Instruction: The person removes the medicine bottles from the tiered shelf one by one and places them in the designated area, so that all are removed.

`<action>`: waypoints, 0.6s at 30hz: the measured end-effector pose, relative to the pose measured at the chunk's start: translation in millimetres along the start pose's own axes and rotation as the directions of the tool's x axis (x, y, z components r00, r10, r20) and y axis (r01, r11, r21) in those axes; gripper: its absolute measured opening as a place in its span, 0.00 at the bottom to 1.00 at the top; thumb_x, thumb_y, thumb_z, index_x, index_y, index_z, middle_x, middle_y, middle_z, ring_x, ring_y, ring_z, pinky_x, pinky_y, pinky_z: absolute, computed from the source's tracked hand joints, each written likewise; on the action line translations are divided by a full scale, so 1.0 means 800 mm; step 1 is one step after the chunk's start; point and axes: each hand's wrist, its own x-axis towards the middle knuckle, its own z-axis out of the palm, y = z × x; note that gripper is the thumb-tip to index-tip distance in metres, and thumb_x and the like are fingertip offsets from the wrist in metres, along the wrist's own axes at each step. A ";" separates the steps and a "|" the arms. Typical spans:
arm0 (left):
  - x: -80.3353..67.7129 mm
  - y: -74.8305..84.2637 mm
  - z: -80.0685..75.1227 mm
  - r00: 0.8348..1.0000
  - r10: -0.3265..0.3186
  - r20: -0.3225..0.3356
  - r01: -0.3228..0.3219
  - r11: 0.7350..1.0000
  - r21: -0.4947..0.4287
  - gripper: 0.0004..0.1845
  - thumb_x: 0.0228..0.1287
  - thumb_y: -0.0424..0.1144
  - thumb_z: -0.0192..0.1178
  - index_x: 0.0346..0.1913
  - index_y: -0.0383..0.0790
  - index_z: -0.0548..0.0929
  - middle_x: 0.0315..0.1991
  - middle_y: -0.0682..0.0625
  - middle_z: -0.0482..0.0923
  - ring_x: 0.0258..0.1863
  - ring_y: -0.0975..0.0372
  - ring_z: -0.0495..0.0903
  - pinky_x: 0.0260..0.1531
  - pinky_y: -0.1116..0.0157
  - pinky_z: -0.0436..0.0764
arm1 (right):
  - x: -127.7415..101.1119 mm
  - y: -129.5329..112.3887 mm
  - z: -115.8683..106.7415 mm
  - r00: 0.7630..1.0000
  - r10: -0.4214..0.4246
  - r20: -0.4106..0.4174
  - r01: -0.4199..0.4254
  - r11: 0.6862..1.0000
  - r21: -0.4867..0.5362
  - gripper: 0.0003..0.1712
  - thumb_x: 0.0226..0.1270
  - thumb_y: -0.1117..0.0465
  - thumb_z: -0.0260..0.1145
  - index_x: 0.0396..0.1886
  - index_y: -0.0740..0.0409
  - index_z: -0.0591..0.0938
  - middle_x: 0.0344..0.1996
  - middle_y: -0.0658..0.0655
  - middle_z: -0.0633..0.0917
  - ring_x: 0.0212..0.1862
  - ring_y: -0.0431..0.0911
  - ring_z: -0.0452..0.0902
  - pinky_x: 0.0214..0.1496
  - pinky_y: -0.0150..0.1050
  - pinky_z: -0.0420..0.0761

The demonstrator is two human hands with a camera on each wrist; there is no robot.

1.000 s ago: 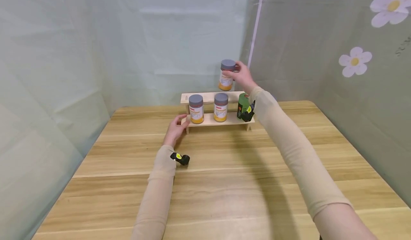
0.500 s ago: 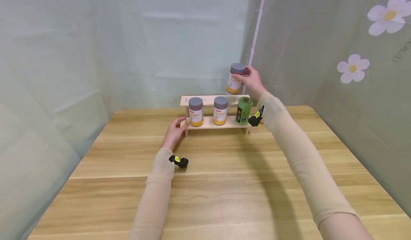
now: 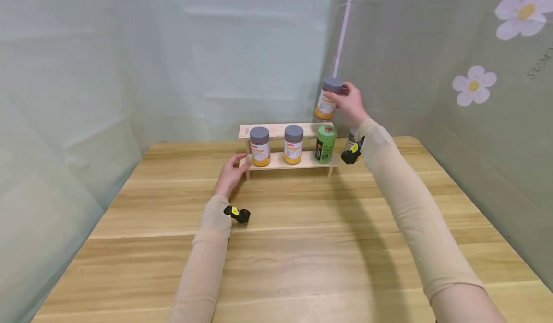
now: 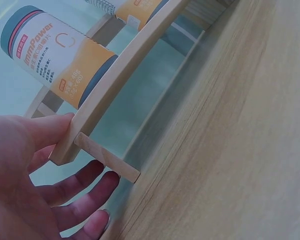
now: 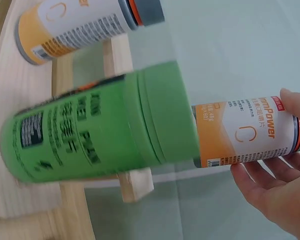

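Head view: right hand (image 3: 352,103) grips a grey-lidded white-and-orange jar (image 3: 328,98) by its upper part, fingers curled round it, held in the air above the right end of a two-tier pale wooden rack (image 3: 287,146). Left hand (image 3: 231,172) rests against the rack's left end, fingers loosely extended. Lower tier carries two matching jars and a green cylindrical canister (image 3: 324,143); another jar behind the right wrist is mostly hidden. Wooden plank table (image 3: 302,246), grey-green cloth walls with flower prints. Left wrist view: fingers (image 4: 85,187) lie under the rack's edge, thumb on its end. Right wrist view: held jar (image 5: 245,134) partly covered by the blurred canister (image 5: 100,130).
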 end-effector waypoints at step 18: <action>0.000 -0.010 -0.002 1.000 0.003 -0.014 -0.003 1.000 0.026 0.27 0.70 0.51 0.55 0.69 0.48 0.68 0.70 0.39 0.63 0.68 0.47 0.62 0.69 0.47 0.60 | 0.001 0.033 -0.044 0.999 -0.048 -0.016 0.044 0.983 -0.181 0.38 0.64 0.49 0.67 0.68 0.59 0.65 0.65 0.62 0.71 0.63 0.50 0.69 0.63 0.45 0.73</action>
